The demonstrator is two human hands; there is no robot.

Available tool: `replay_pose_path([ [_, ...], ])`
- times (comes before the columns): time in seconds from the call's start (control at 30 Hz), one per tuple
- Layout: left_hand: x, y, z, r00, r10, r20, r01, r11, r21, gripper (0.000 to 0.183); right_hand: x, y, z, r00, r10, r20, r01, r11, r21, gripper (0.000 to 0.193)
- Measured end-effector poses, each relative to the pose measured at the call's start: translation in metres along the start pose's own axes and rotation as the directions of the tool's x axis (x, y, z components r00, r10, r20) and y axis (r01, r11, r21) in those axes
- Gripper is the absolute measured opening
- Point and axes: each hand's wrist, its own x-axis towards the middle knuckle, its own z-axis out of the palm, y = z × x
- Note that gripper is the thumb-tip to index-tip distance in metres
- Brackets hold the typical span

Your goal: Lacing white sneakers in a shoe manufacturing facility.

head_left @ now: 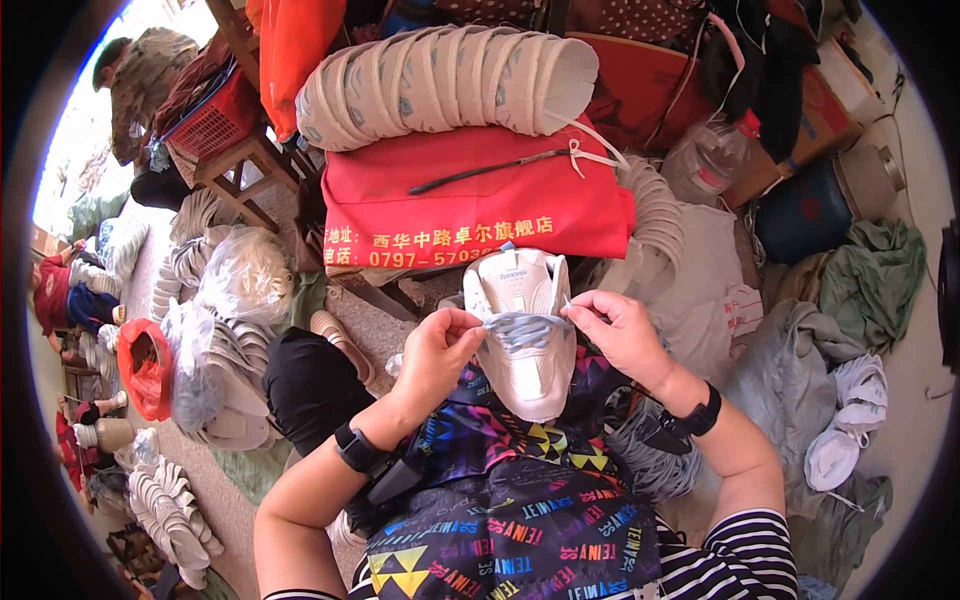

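A white shoe upper rests toe toward me, on my lap at the near edge of a low stand. Light blue-grey lace runs across its front opening in several rows. My left hand pinches the lace at the upper's left edge, thumb against forefinger. On the opposite edge my right hand pinches the lace too, with its other fingers curled. The tongue stands up behind the lacing. Whatever sits inside the upper is hidden.
Ahead, a red cloth covers the stand, bearing a thin dark rod with white string and a row of nested white uppers. A clear plastic bottle stands at right. Bagged uppers lie left; a person is far left.
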Motion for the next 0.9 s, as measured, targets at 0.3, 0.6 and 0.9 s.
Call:
replay_pose_path([
  [0.3, 0.003, 0.004, -0.004, 0.973, 0.124, -0.197, -0.165, 0.965, -0.205, 0.014, 0.007, 0.004, 0.003, 0.992, 0.119, 0.041, -0.123, 0.985, 0.118, 0.018],
  [0.6, -0.005, 0.013, 0.002, 0.988, -0.133, 0.084, 0.142, 0.983, -0.12, 0.019, 0.012, -0.008, -0.003, 0.956, 0.223, 0.189, -0.223, 0.975, -0.019, 0.021],
  [0.9, 0.002, 0.008, 0.002, 0.99, 0.1, -0.103, -0.121, 0.966, -0.23, 0.027, 0.017, -0.022, 0.009, 0.896, -0.416, 0.155, 0.424, 0.695, -0.58, 0.015],
])
